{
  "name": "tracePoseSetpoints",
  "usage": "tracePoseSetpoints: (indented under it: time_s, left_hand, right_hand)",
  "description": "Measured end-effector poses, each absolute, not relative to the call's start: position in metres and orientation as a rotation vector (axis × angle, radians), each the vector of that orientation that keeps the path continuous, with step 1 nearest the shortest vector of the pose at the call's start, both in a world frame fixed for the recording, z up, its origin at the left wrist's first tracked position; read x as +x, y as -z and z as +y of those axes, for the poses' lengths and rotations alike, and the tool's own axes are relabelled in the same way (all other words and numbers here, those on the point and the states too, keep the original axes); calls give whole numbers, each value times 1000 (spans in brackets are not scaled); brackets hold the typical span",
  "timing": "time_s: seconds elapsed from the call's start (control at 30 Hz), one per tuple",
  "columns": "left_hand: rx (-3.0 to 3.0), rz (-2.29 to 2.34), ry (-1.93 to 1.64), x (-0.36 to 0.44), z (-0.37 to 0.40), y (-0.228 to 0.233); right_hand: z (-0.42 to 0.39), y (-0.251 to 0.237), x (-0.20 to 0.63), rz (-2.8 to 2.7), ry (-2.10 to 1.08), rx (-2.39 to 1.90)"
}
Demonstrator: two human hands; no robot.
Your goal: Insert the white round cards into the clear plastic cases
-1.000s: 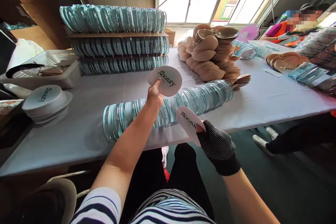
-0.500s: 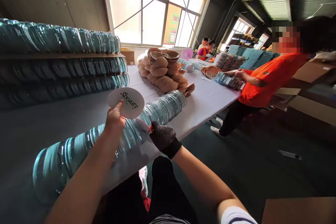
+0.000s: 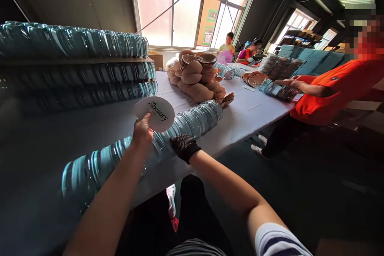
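My left hand (image 3: 144,130) is bare and closed on a white oval card (image 3: 159,115) with black "Sbeauty" lettering, the thumb lying on its face. Below it a long row of nested clear bluish plastic containers (image 3: 105,160) runs slantwise over the table. My right hand (image 3: 183,147), in a black dotted glove, reaches against the near side of this row, around its middle. Its fingertips are hidden there, and whether they grip anything cannot be made out.
A heap of beige bra-cup-shaped pads (image 3: 195,84) sits behind the row on the white-covered table (image 3: 240,118). Tall stacked rows of clear containers (image 3: 75,44) stand at left. A person in an orange shirt (image 3: 330,92) handles similar pieces at right; others sit farther back.
My right hand has gone from holding a lettered oval card to reaching into the container row; that card no longer shows. The view has shifted, while my left hand keeps its card.
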State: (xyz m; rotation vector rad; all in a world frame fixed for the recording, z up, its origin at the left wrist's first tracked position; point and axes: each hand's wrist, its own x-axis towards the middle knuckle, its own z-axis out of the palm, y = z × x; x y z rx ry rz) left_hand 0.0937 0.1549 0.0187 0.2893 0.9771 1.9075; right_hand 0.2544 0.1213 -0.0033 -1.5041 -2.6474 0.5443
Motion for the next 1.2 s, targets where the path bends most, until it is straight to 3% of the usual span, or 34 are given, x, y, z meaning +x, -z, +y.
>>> tracePoseSetpoints:
  time_s: [0.07,0.2,0.27,0.33,0.47,0.7,0.8,0.93,1.03,1.2]
  left_hand:
    - [294,957,-1920,95,154,-18]
    - [295,942,-1937,100,150,-15]
    - [330,959,-1964,103,150,-14]
    - [366,969,-1977,105,150,-14]
    - [389,929,-1988,108,144,-19]
    - [465,975,-2085,106,111,-28]
    - [465,916,-2108,101,104,-35]
    - [444,696,-2024,90,104,-43]
    - [332,667,-2007,79,109,-40]
    - [142,710,-2006,64,115,-26]
  right_hand:
    - [128,5,262,-2676,-723,-1418]
    - [136,9,274,-2323,-1595,-1074]
    - [136,7,274,-2132,-1852,-1101]
    - [135,1,271,-2203,-1589,-1346]
    - [140,-20,265,-1998,-571,-1341]
    - [122,-30,236,-1963,-4,-984]
    - [116,-36,219,-1988,22,-893]
    - [126,-56,225,-1684,-112,-1131]
    - [107,-67,262,-1510,72,-1221]
    - [26,-50,305,-2035,327,-1148]
